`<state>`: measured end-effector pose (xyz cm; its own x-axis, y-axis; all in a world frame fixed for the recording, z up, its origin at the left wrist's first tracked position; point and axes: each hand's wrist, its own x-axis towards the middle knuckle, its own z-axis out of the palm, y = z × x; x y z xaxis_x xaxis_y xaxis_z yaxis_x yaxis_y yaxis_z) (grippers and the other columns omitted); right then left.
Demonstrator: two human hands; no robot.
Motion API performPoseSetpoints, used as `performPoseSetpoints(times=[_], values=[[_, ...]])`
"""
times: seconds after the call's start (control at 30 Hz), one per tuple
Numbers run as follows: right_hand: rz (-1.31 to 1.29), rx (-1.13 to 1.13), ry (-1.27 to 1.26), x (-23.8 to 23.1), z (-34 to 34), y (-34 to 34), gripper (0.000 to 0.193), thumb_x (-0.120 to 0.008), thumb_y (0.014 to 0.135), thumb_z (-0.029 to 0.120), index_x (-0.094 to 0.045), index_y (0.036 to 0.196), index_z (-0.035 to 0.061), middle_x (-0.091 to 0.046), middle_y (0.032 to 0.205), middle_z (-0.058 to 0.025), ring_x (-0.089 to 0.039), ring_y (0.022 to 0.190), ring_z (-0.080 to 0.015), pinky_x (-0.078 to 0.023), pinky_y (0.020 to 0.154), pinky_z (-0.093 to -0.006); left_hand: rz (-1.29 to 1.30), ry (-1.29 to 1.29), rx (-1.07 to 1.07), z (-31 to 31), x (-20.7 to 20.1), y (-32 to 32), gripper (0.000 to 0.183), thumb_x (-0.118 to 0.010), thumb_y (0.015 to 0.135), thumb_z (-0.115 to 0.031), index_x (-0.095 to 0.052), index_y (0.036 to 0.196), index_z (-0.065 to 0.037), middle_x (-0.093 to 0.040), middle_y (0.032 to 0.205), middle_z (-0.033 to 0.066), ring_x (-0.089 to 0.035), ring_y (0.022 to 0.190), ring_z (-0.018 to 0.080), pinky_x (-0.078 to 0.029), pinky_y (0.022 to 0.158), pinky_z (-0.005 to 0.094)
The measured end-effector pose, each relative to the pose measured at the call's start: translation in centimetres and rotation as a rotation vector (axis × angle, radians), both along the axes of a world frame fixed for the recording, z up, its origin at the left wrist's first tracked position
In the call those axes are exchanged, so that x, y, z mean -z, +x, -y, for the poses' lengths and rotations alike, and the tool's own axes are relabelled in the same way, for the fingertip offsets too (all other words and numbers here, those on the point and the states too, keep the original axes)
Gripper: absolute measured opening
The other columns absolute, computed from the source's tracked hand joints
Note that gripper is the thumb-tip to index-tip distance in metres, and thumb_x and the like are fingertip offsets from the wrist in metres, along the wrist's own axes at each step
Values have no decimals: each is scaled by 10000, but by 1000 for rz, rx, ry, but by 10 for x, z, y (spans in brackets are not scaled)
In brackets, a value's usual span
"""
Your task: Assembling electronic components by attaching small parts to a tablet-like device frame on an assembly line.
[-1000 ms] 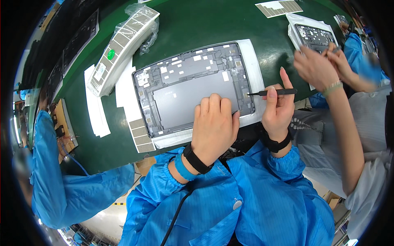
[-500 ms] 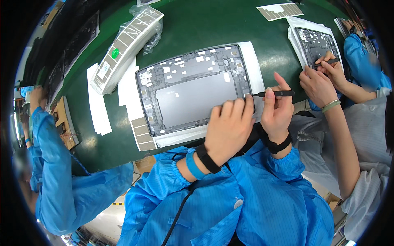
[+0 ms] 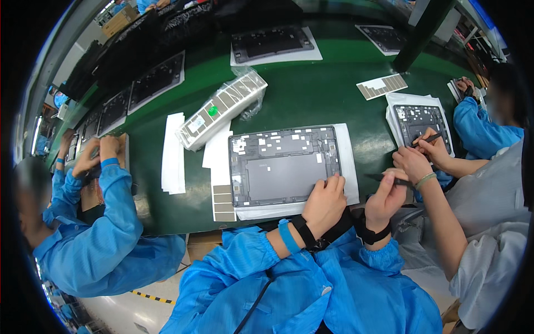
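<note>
Left hand [image 3: 324, 203] flat, fingers spread, on grey rectangular opened tablet chassis [image 3: 283, 165]; right hand [image 3: 385, 199] clamps one black pen-like tool [image 3: 387, 178]. Alongside: one wrapped tray stack [image 3: 222, 108], two white paper strips [image 3: 173, 153].

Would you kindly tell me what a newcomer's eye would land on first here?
The opened grey tablet shell lies on white sheets mid-table, with the left hand resting on its near right corner. Beside it the right hand holds a dark pen-like tool. A wrapped tray of strips sits behind.
</note>
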<state>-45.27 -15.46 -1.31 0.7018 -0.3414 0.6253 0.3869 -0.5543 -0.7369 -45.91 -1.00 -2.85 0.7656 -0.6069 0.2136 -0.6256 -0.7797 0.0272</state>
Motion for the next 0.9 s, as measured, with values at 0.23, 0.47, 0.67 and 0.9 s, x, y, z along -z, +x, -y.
performPoseSetpoints(times=[0.23,0.47,0.67,0.9], values=[[-435,-115,-460,-7,-6,19,196,-515,958,174,-524,918,-18,-590,876,-237,-565,793,-462,-469,687,-484,-33,-523,-237,-87,-28,-57,451,-689,838,-213,-593,1237,-24,-609,1015,140,-602,927,302,-490,797,406],[-706,-90,-564,5,-6,26,342,-596,905,316,-604,825,-16,-629,760,-270,-607,743,-477,-483,655,-525,-108,-315,-989,-144,-15,-75,286,-615,910,-266,-565,825,2,-613,779,197,-622,698,399,-495,608,461],[-697,-65,-414,-8,8,49,427,-611,898,350,-628,779,-60,-617,748,-297,-615,757,-472,-482,654,-502,-107,-277,-1075,-141,-15,-53,369,-585,928,-345,-519,808,-2,-617,767,210,-645,655,403,-523,545,467],[-854,-173,-680,-9,-12,37,423,-603,892,372,-644,786,-36,-643,808,-251,-628,821,-438,-497,728,-498,-130,-121,-1113,-145,-7,-52,290,-537,935,-254,-576,786,-8,-652,741,198,-647,684,388,-521,594,485]])
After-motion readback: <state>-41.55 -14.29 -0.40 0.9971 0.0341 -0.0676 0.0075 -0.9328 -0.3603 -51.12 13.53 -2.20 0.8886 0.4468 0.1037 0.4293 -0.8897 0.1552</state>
